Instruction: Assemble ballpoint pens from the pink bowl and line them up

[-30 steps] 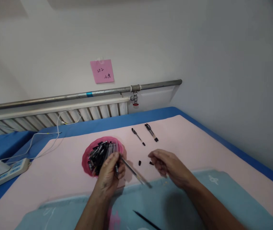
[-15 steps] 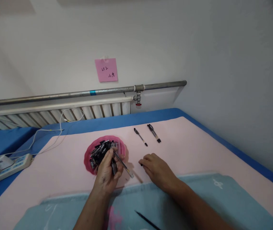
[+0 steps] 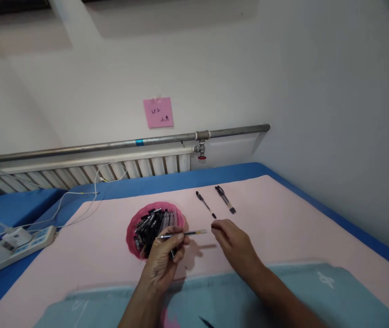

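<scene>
My left hand (image 3: 163,262) is closed around a clear pen barrel (image 3: 194,233) with a refill inside, its end pointing right. A black pen cap (image 3: 173,253) shows between the lower fingers of the same hand. To the right of the barrel's end, my right hand (image 3: 233,243) is pinched around a small dark piece, mostly hidden by the fingertips. Just behind my left hand stands a pink bowl (image 3: 130,246) full of black and clear pen parts (image 3: 151,225). One capped pen (image 3: 206,204) and a pair of capped pens (image 3: 226,199) lie on the pink sheet beyond my right hand.
The pink sheet (image 3: 102,246) covers a blue surface (image 3: 167,178). A teal cloth (image 3: 304,282) lies at the near edge, with a dark pointed thing (image 3: 205,321) over it. A power strip (image 3: 44,239) with cables is at left. A radiator and pipe (image 3: 112,146) run along the wall.
The barrel in my left hand has swung from slanting down to nearly level. My right hand has come up towards its end, still pinched. The view has tilted slightly upward.
</scene>
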`<state>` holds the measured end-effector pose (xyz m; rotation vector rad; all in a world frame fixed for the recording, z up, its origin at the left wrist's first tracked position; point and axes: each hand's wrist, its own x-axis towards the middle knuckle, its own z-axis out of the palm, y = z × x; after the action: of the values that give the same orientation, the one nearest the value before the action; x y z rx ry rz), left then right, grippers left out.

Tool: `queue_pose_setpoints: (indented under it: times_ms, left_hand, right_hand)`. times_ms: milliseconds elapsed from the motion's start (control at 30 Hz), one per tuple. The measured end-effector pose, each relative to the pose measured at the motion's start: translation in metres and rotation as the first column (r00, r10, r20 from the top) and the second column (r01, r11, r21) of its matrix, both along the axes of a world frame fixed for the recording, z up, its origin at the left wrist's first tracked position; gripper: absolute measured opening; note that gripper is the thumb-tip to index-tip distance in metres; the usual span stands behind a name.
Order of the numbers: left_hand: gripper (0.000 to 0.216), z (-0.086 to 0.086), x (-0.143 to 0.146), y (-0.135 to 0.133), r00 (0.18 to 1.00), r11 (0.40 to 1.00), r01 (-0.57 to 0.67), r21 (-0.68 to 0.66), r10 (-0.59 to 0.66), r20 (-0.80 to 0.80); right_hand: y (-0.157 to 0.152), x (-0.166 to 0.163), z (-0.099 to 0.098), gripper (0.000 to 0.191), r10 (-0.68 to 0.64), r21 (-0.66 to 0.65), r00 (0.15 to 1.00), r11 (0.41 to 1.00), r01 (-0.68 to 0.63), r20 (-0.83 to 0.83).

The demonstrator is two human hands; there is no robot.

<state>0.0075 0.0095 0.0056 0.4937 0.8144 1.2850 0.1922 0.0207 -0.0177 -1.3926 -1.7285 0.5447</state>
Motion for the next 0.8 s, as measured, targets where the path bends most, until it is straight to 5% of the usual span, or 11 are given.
queue_pose_setpoints:
  times_ms: [300,533,800]
  left_hand:
    - [0.028,-0.002,0.009,0.0,1.0,1.0,-0.012,-0.028,0.013,0.01]
    - [0.027,-0.006,0.012,-0.002,1.0,1.0,-0.009,-0.025,0.009,0.013]
    - [0.028,-0.005,0.012,-0.002,1.0,1.0,-0.012,-0.023,0.012,0.029]
  right_hand:
    - [-0.017,-0.011,0.017,0.02,-0.072,-0.218,0.79,0.973,-0.08,-0.608]
    - [-0.02,-0.015,0.02,0.018,-0.084,-0.249,0.658,0.955,-0.16,-0.748]
    - [-0.021,-0.013,0.02,0.018,-0.063,-0.229,0.617,0.954,-0.193,-0.784]
